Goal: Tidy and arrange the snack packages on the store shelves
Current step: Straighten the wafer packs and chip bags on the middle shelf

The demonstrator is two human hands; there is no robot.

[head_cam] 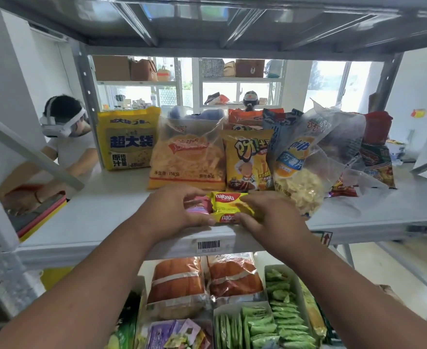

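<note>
Yellow Nabati wafer packs (228, 206) lie near the front edge of the white shelf (101, 217), with pink packs (197, 206) right beside them on the left. My left hand (174, 210) covers the pink packs and touches the yellow ones. My right hand (267, 215) grips the yellow packs from the right. Behind them stand a row of snack bags: a yellow bag (128, 139), a clear bag of orange strips (188, 152), a yellow chips bag (247, 159), and a blue crisps bag (298, 157) tilted.
More crumpled bags (373, 147) pile at the shelf's right end. Below the shelf are two orange-brown packs (207, 280) and boxes of green sachets (280, 316). A person with a headset (66, 132) stands behind the rack at left. A barcode label (208, 245) sits on the shelf lip.
</note>
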